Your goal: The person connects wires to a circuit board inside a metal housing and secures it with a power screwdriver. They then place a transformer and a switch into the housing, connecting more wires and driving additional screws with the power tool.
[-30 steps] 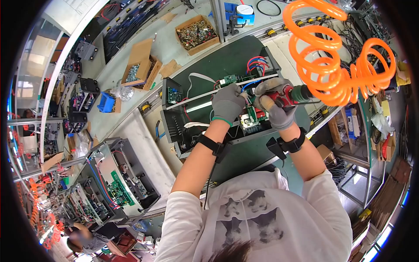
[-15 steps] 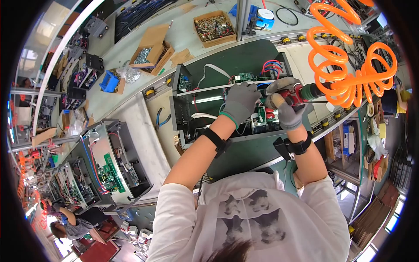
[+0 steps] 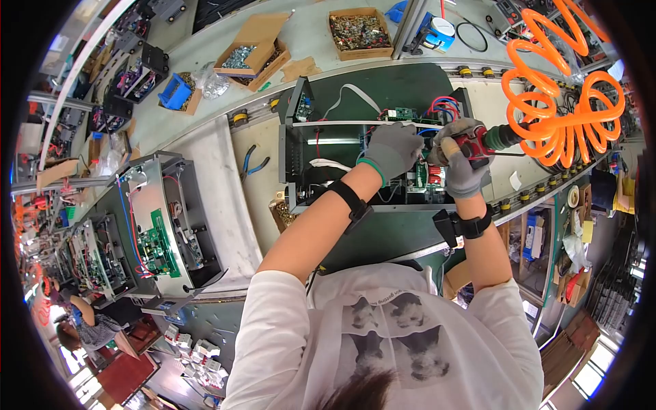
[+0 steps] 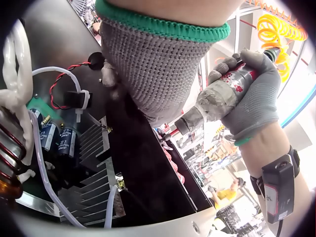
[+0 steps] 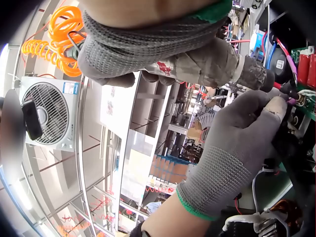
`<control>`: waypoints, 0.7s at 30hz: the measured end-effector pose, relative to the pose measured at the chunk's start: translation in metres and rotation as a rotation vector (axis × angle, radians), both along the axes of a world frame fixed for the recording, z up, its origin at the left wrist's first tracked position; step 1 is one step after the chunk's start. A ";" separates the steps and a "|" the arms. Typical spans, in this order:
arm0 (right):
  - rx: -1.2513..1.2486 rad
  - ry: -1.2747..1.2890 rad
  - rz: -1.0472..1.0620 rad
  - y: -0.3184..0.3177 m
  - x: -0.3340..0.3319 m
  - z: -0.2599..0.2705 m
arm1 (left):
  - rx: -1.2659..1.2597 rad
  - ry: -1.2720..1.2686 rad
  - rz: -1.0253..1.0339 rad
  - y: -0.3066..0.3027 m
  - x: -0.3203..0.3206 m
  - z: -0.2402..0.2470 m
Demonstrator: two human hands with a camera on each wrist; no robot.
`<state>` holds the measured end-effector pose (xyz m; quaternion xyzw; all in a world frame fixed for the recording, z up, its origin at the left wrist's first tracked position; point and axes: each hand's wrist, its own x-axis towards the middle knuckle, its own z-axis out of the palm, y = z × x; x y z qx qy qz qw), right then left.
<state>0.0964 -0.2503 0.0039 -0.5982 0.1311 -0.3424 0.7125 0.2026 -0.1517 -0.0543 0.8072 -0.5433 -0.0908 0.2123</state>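
Observation:
An open dark metal chassis (image 3: 292, 160) holds circuit boards and wires. Over its right half, the gloved left hand (image 3: 393, 152) has its fingers bent down; in the right wrist view this hand (image 5: 229, 148) pinches a small wire end beside the tool's tip. The gloved right hand (image 3: 466, 179) grips a red, tape-wrapped driver (image 3: 478, 143), whose nose points left toward the left fingertips. In the left wrist view the driver (image 4: 217, 100) lies tilted in the right hand (image 4: 259, 101), above the chassis edge. The left fingertips are hidden there.
An orange coiled hose (image 3: 540, 130) runs from the driver's rear. Pliers (image 3: 254, 164) lie left of the chassis. Boxes of small parts (image 3: 361, 52) stand along the back, with a blue bin (image 3: 175, 93) farther left. Another opened chassis (image 3: 160, 225) is at the left.
In the head view the chassis, bench and hands have shifted right as the view moved. Both hands stay close together over the chassis's right half, the right hand still gripping the driver.

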 end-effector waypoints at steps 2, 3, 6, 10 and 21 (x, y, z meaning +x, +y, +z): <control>-0.014 0.010 0.015 -0.002 -0.001 0.000 | -0.003 0.009 -0.009 0.002 0.000 0.002; -0.027 0.020 0.021 -0.002 -0.001 0.000 | -0.004 0.009 -0.002 0.002 0.000 0.001; 0.001 -0.020 0.037 -0.001 0.000 -0.003 | 0.018 -0.003 0.003 0.001 -0.001 0.002; 0.024 -0.006 0.082 0.004 0.000 0.006 | 0.024 0.042 0.027 0.009 -0.004 0.020; 0.049 -0.370 0.027 -0.004 -0.048 0.084 | -0.244 0.123 -0.155 0.199 -0.090 -0.038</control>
